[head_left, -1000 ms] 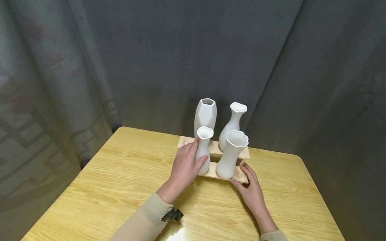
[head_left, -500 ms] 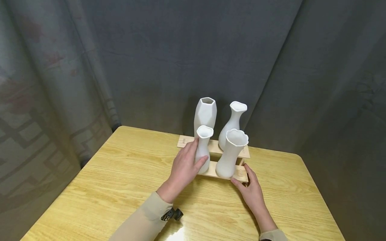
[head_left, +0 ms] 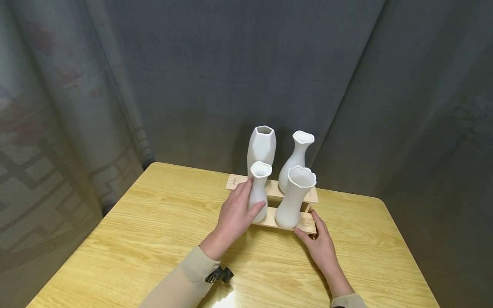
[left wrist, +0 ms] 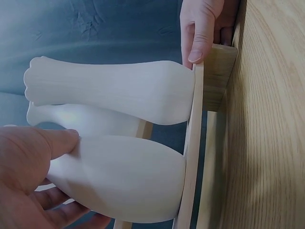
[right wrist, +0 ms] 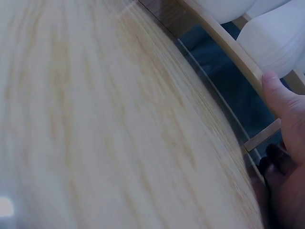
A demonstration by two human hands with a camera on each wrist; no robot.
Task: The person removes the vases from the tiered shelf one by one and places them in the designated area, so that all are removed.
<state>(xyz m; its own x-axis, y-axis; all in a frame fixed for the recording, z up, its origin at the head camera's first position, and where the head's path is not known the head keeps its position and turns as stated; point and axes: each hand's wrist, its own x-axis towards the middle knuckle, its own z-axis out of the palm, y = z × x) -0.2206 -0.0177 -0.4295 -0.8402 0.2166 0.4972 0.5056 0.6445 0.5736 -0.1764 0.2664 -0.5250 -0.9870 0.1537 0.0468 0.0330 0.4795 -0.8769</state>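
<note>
On a two-tier wooden stand (head_left: 308, 221) stand white vases. My left hand (head_left: 235, 216) grips a narrow-necked vase (left wrist: 128, 176) at the front left of the lower board, thumb on the near side and fingers round the far side. At the board's right end my right hand (head_left: 322, 248) holds the stand, its thumb (right wrist: 277, 93) on the front edge and other fingers at the end. Beside that hand stands a vase with a scalloped rim (head_left: 293, 203). Behind, on the upper board, are a faceted vase (head_left: 262, 147) and a slim-necked vase (head_left: 293, 167).
The stand is near the back edge of a wood-grain table (head_left: 154, 239). A grey curtain (head_left: 215, 85) hangs close behind it and along both sides. A black device (head_left: 219, 274) is strapped at the left wrist.
The right hand's fingers have slid from the top of the lower board to its right end. The left hand keeps its grip, and the vases stay in place.
</note>
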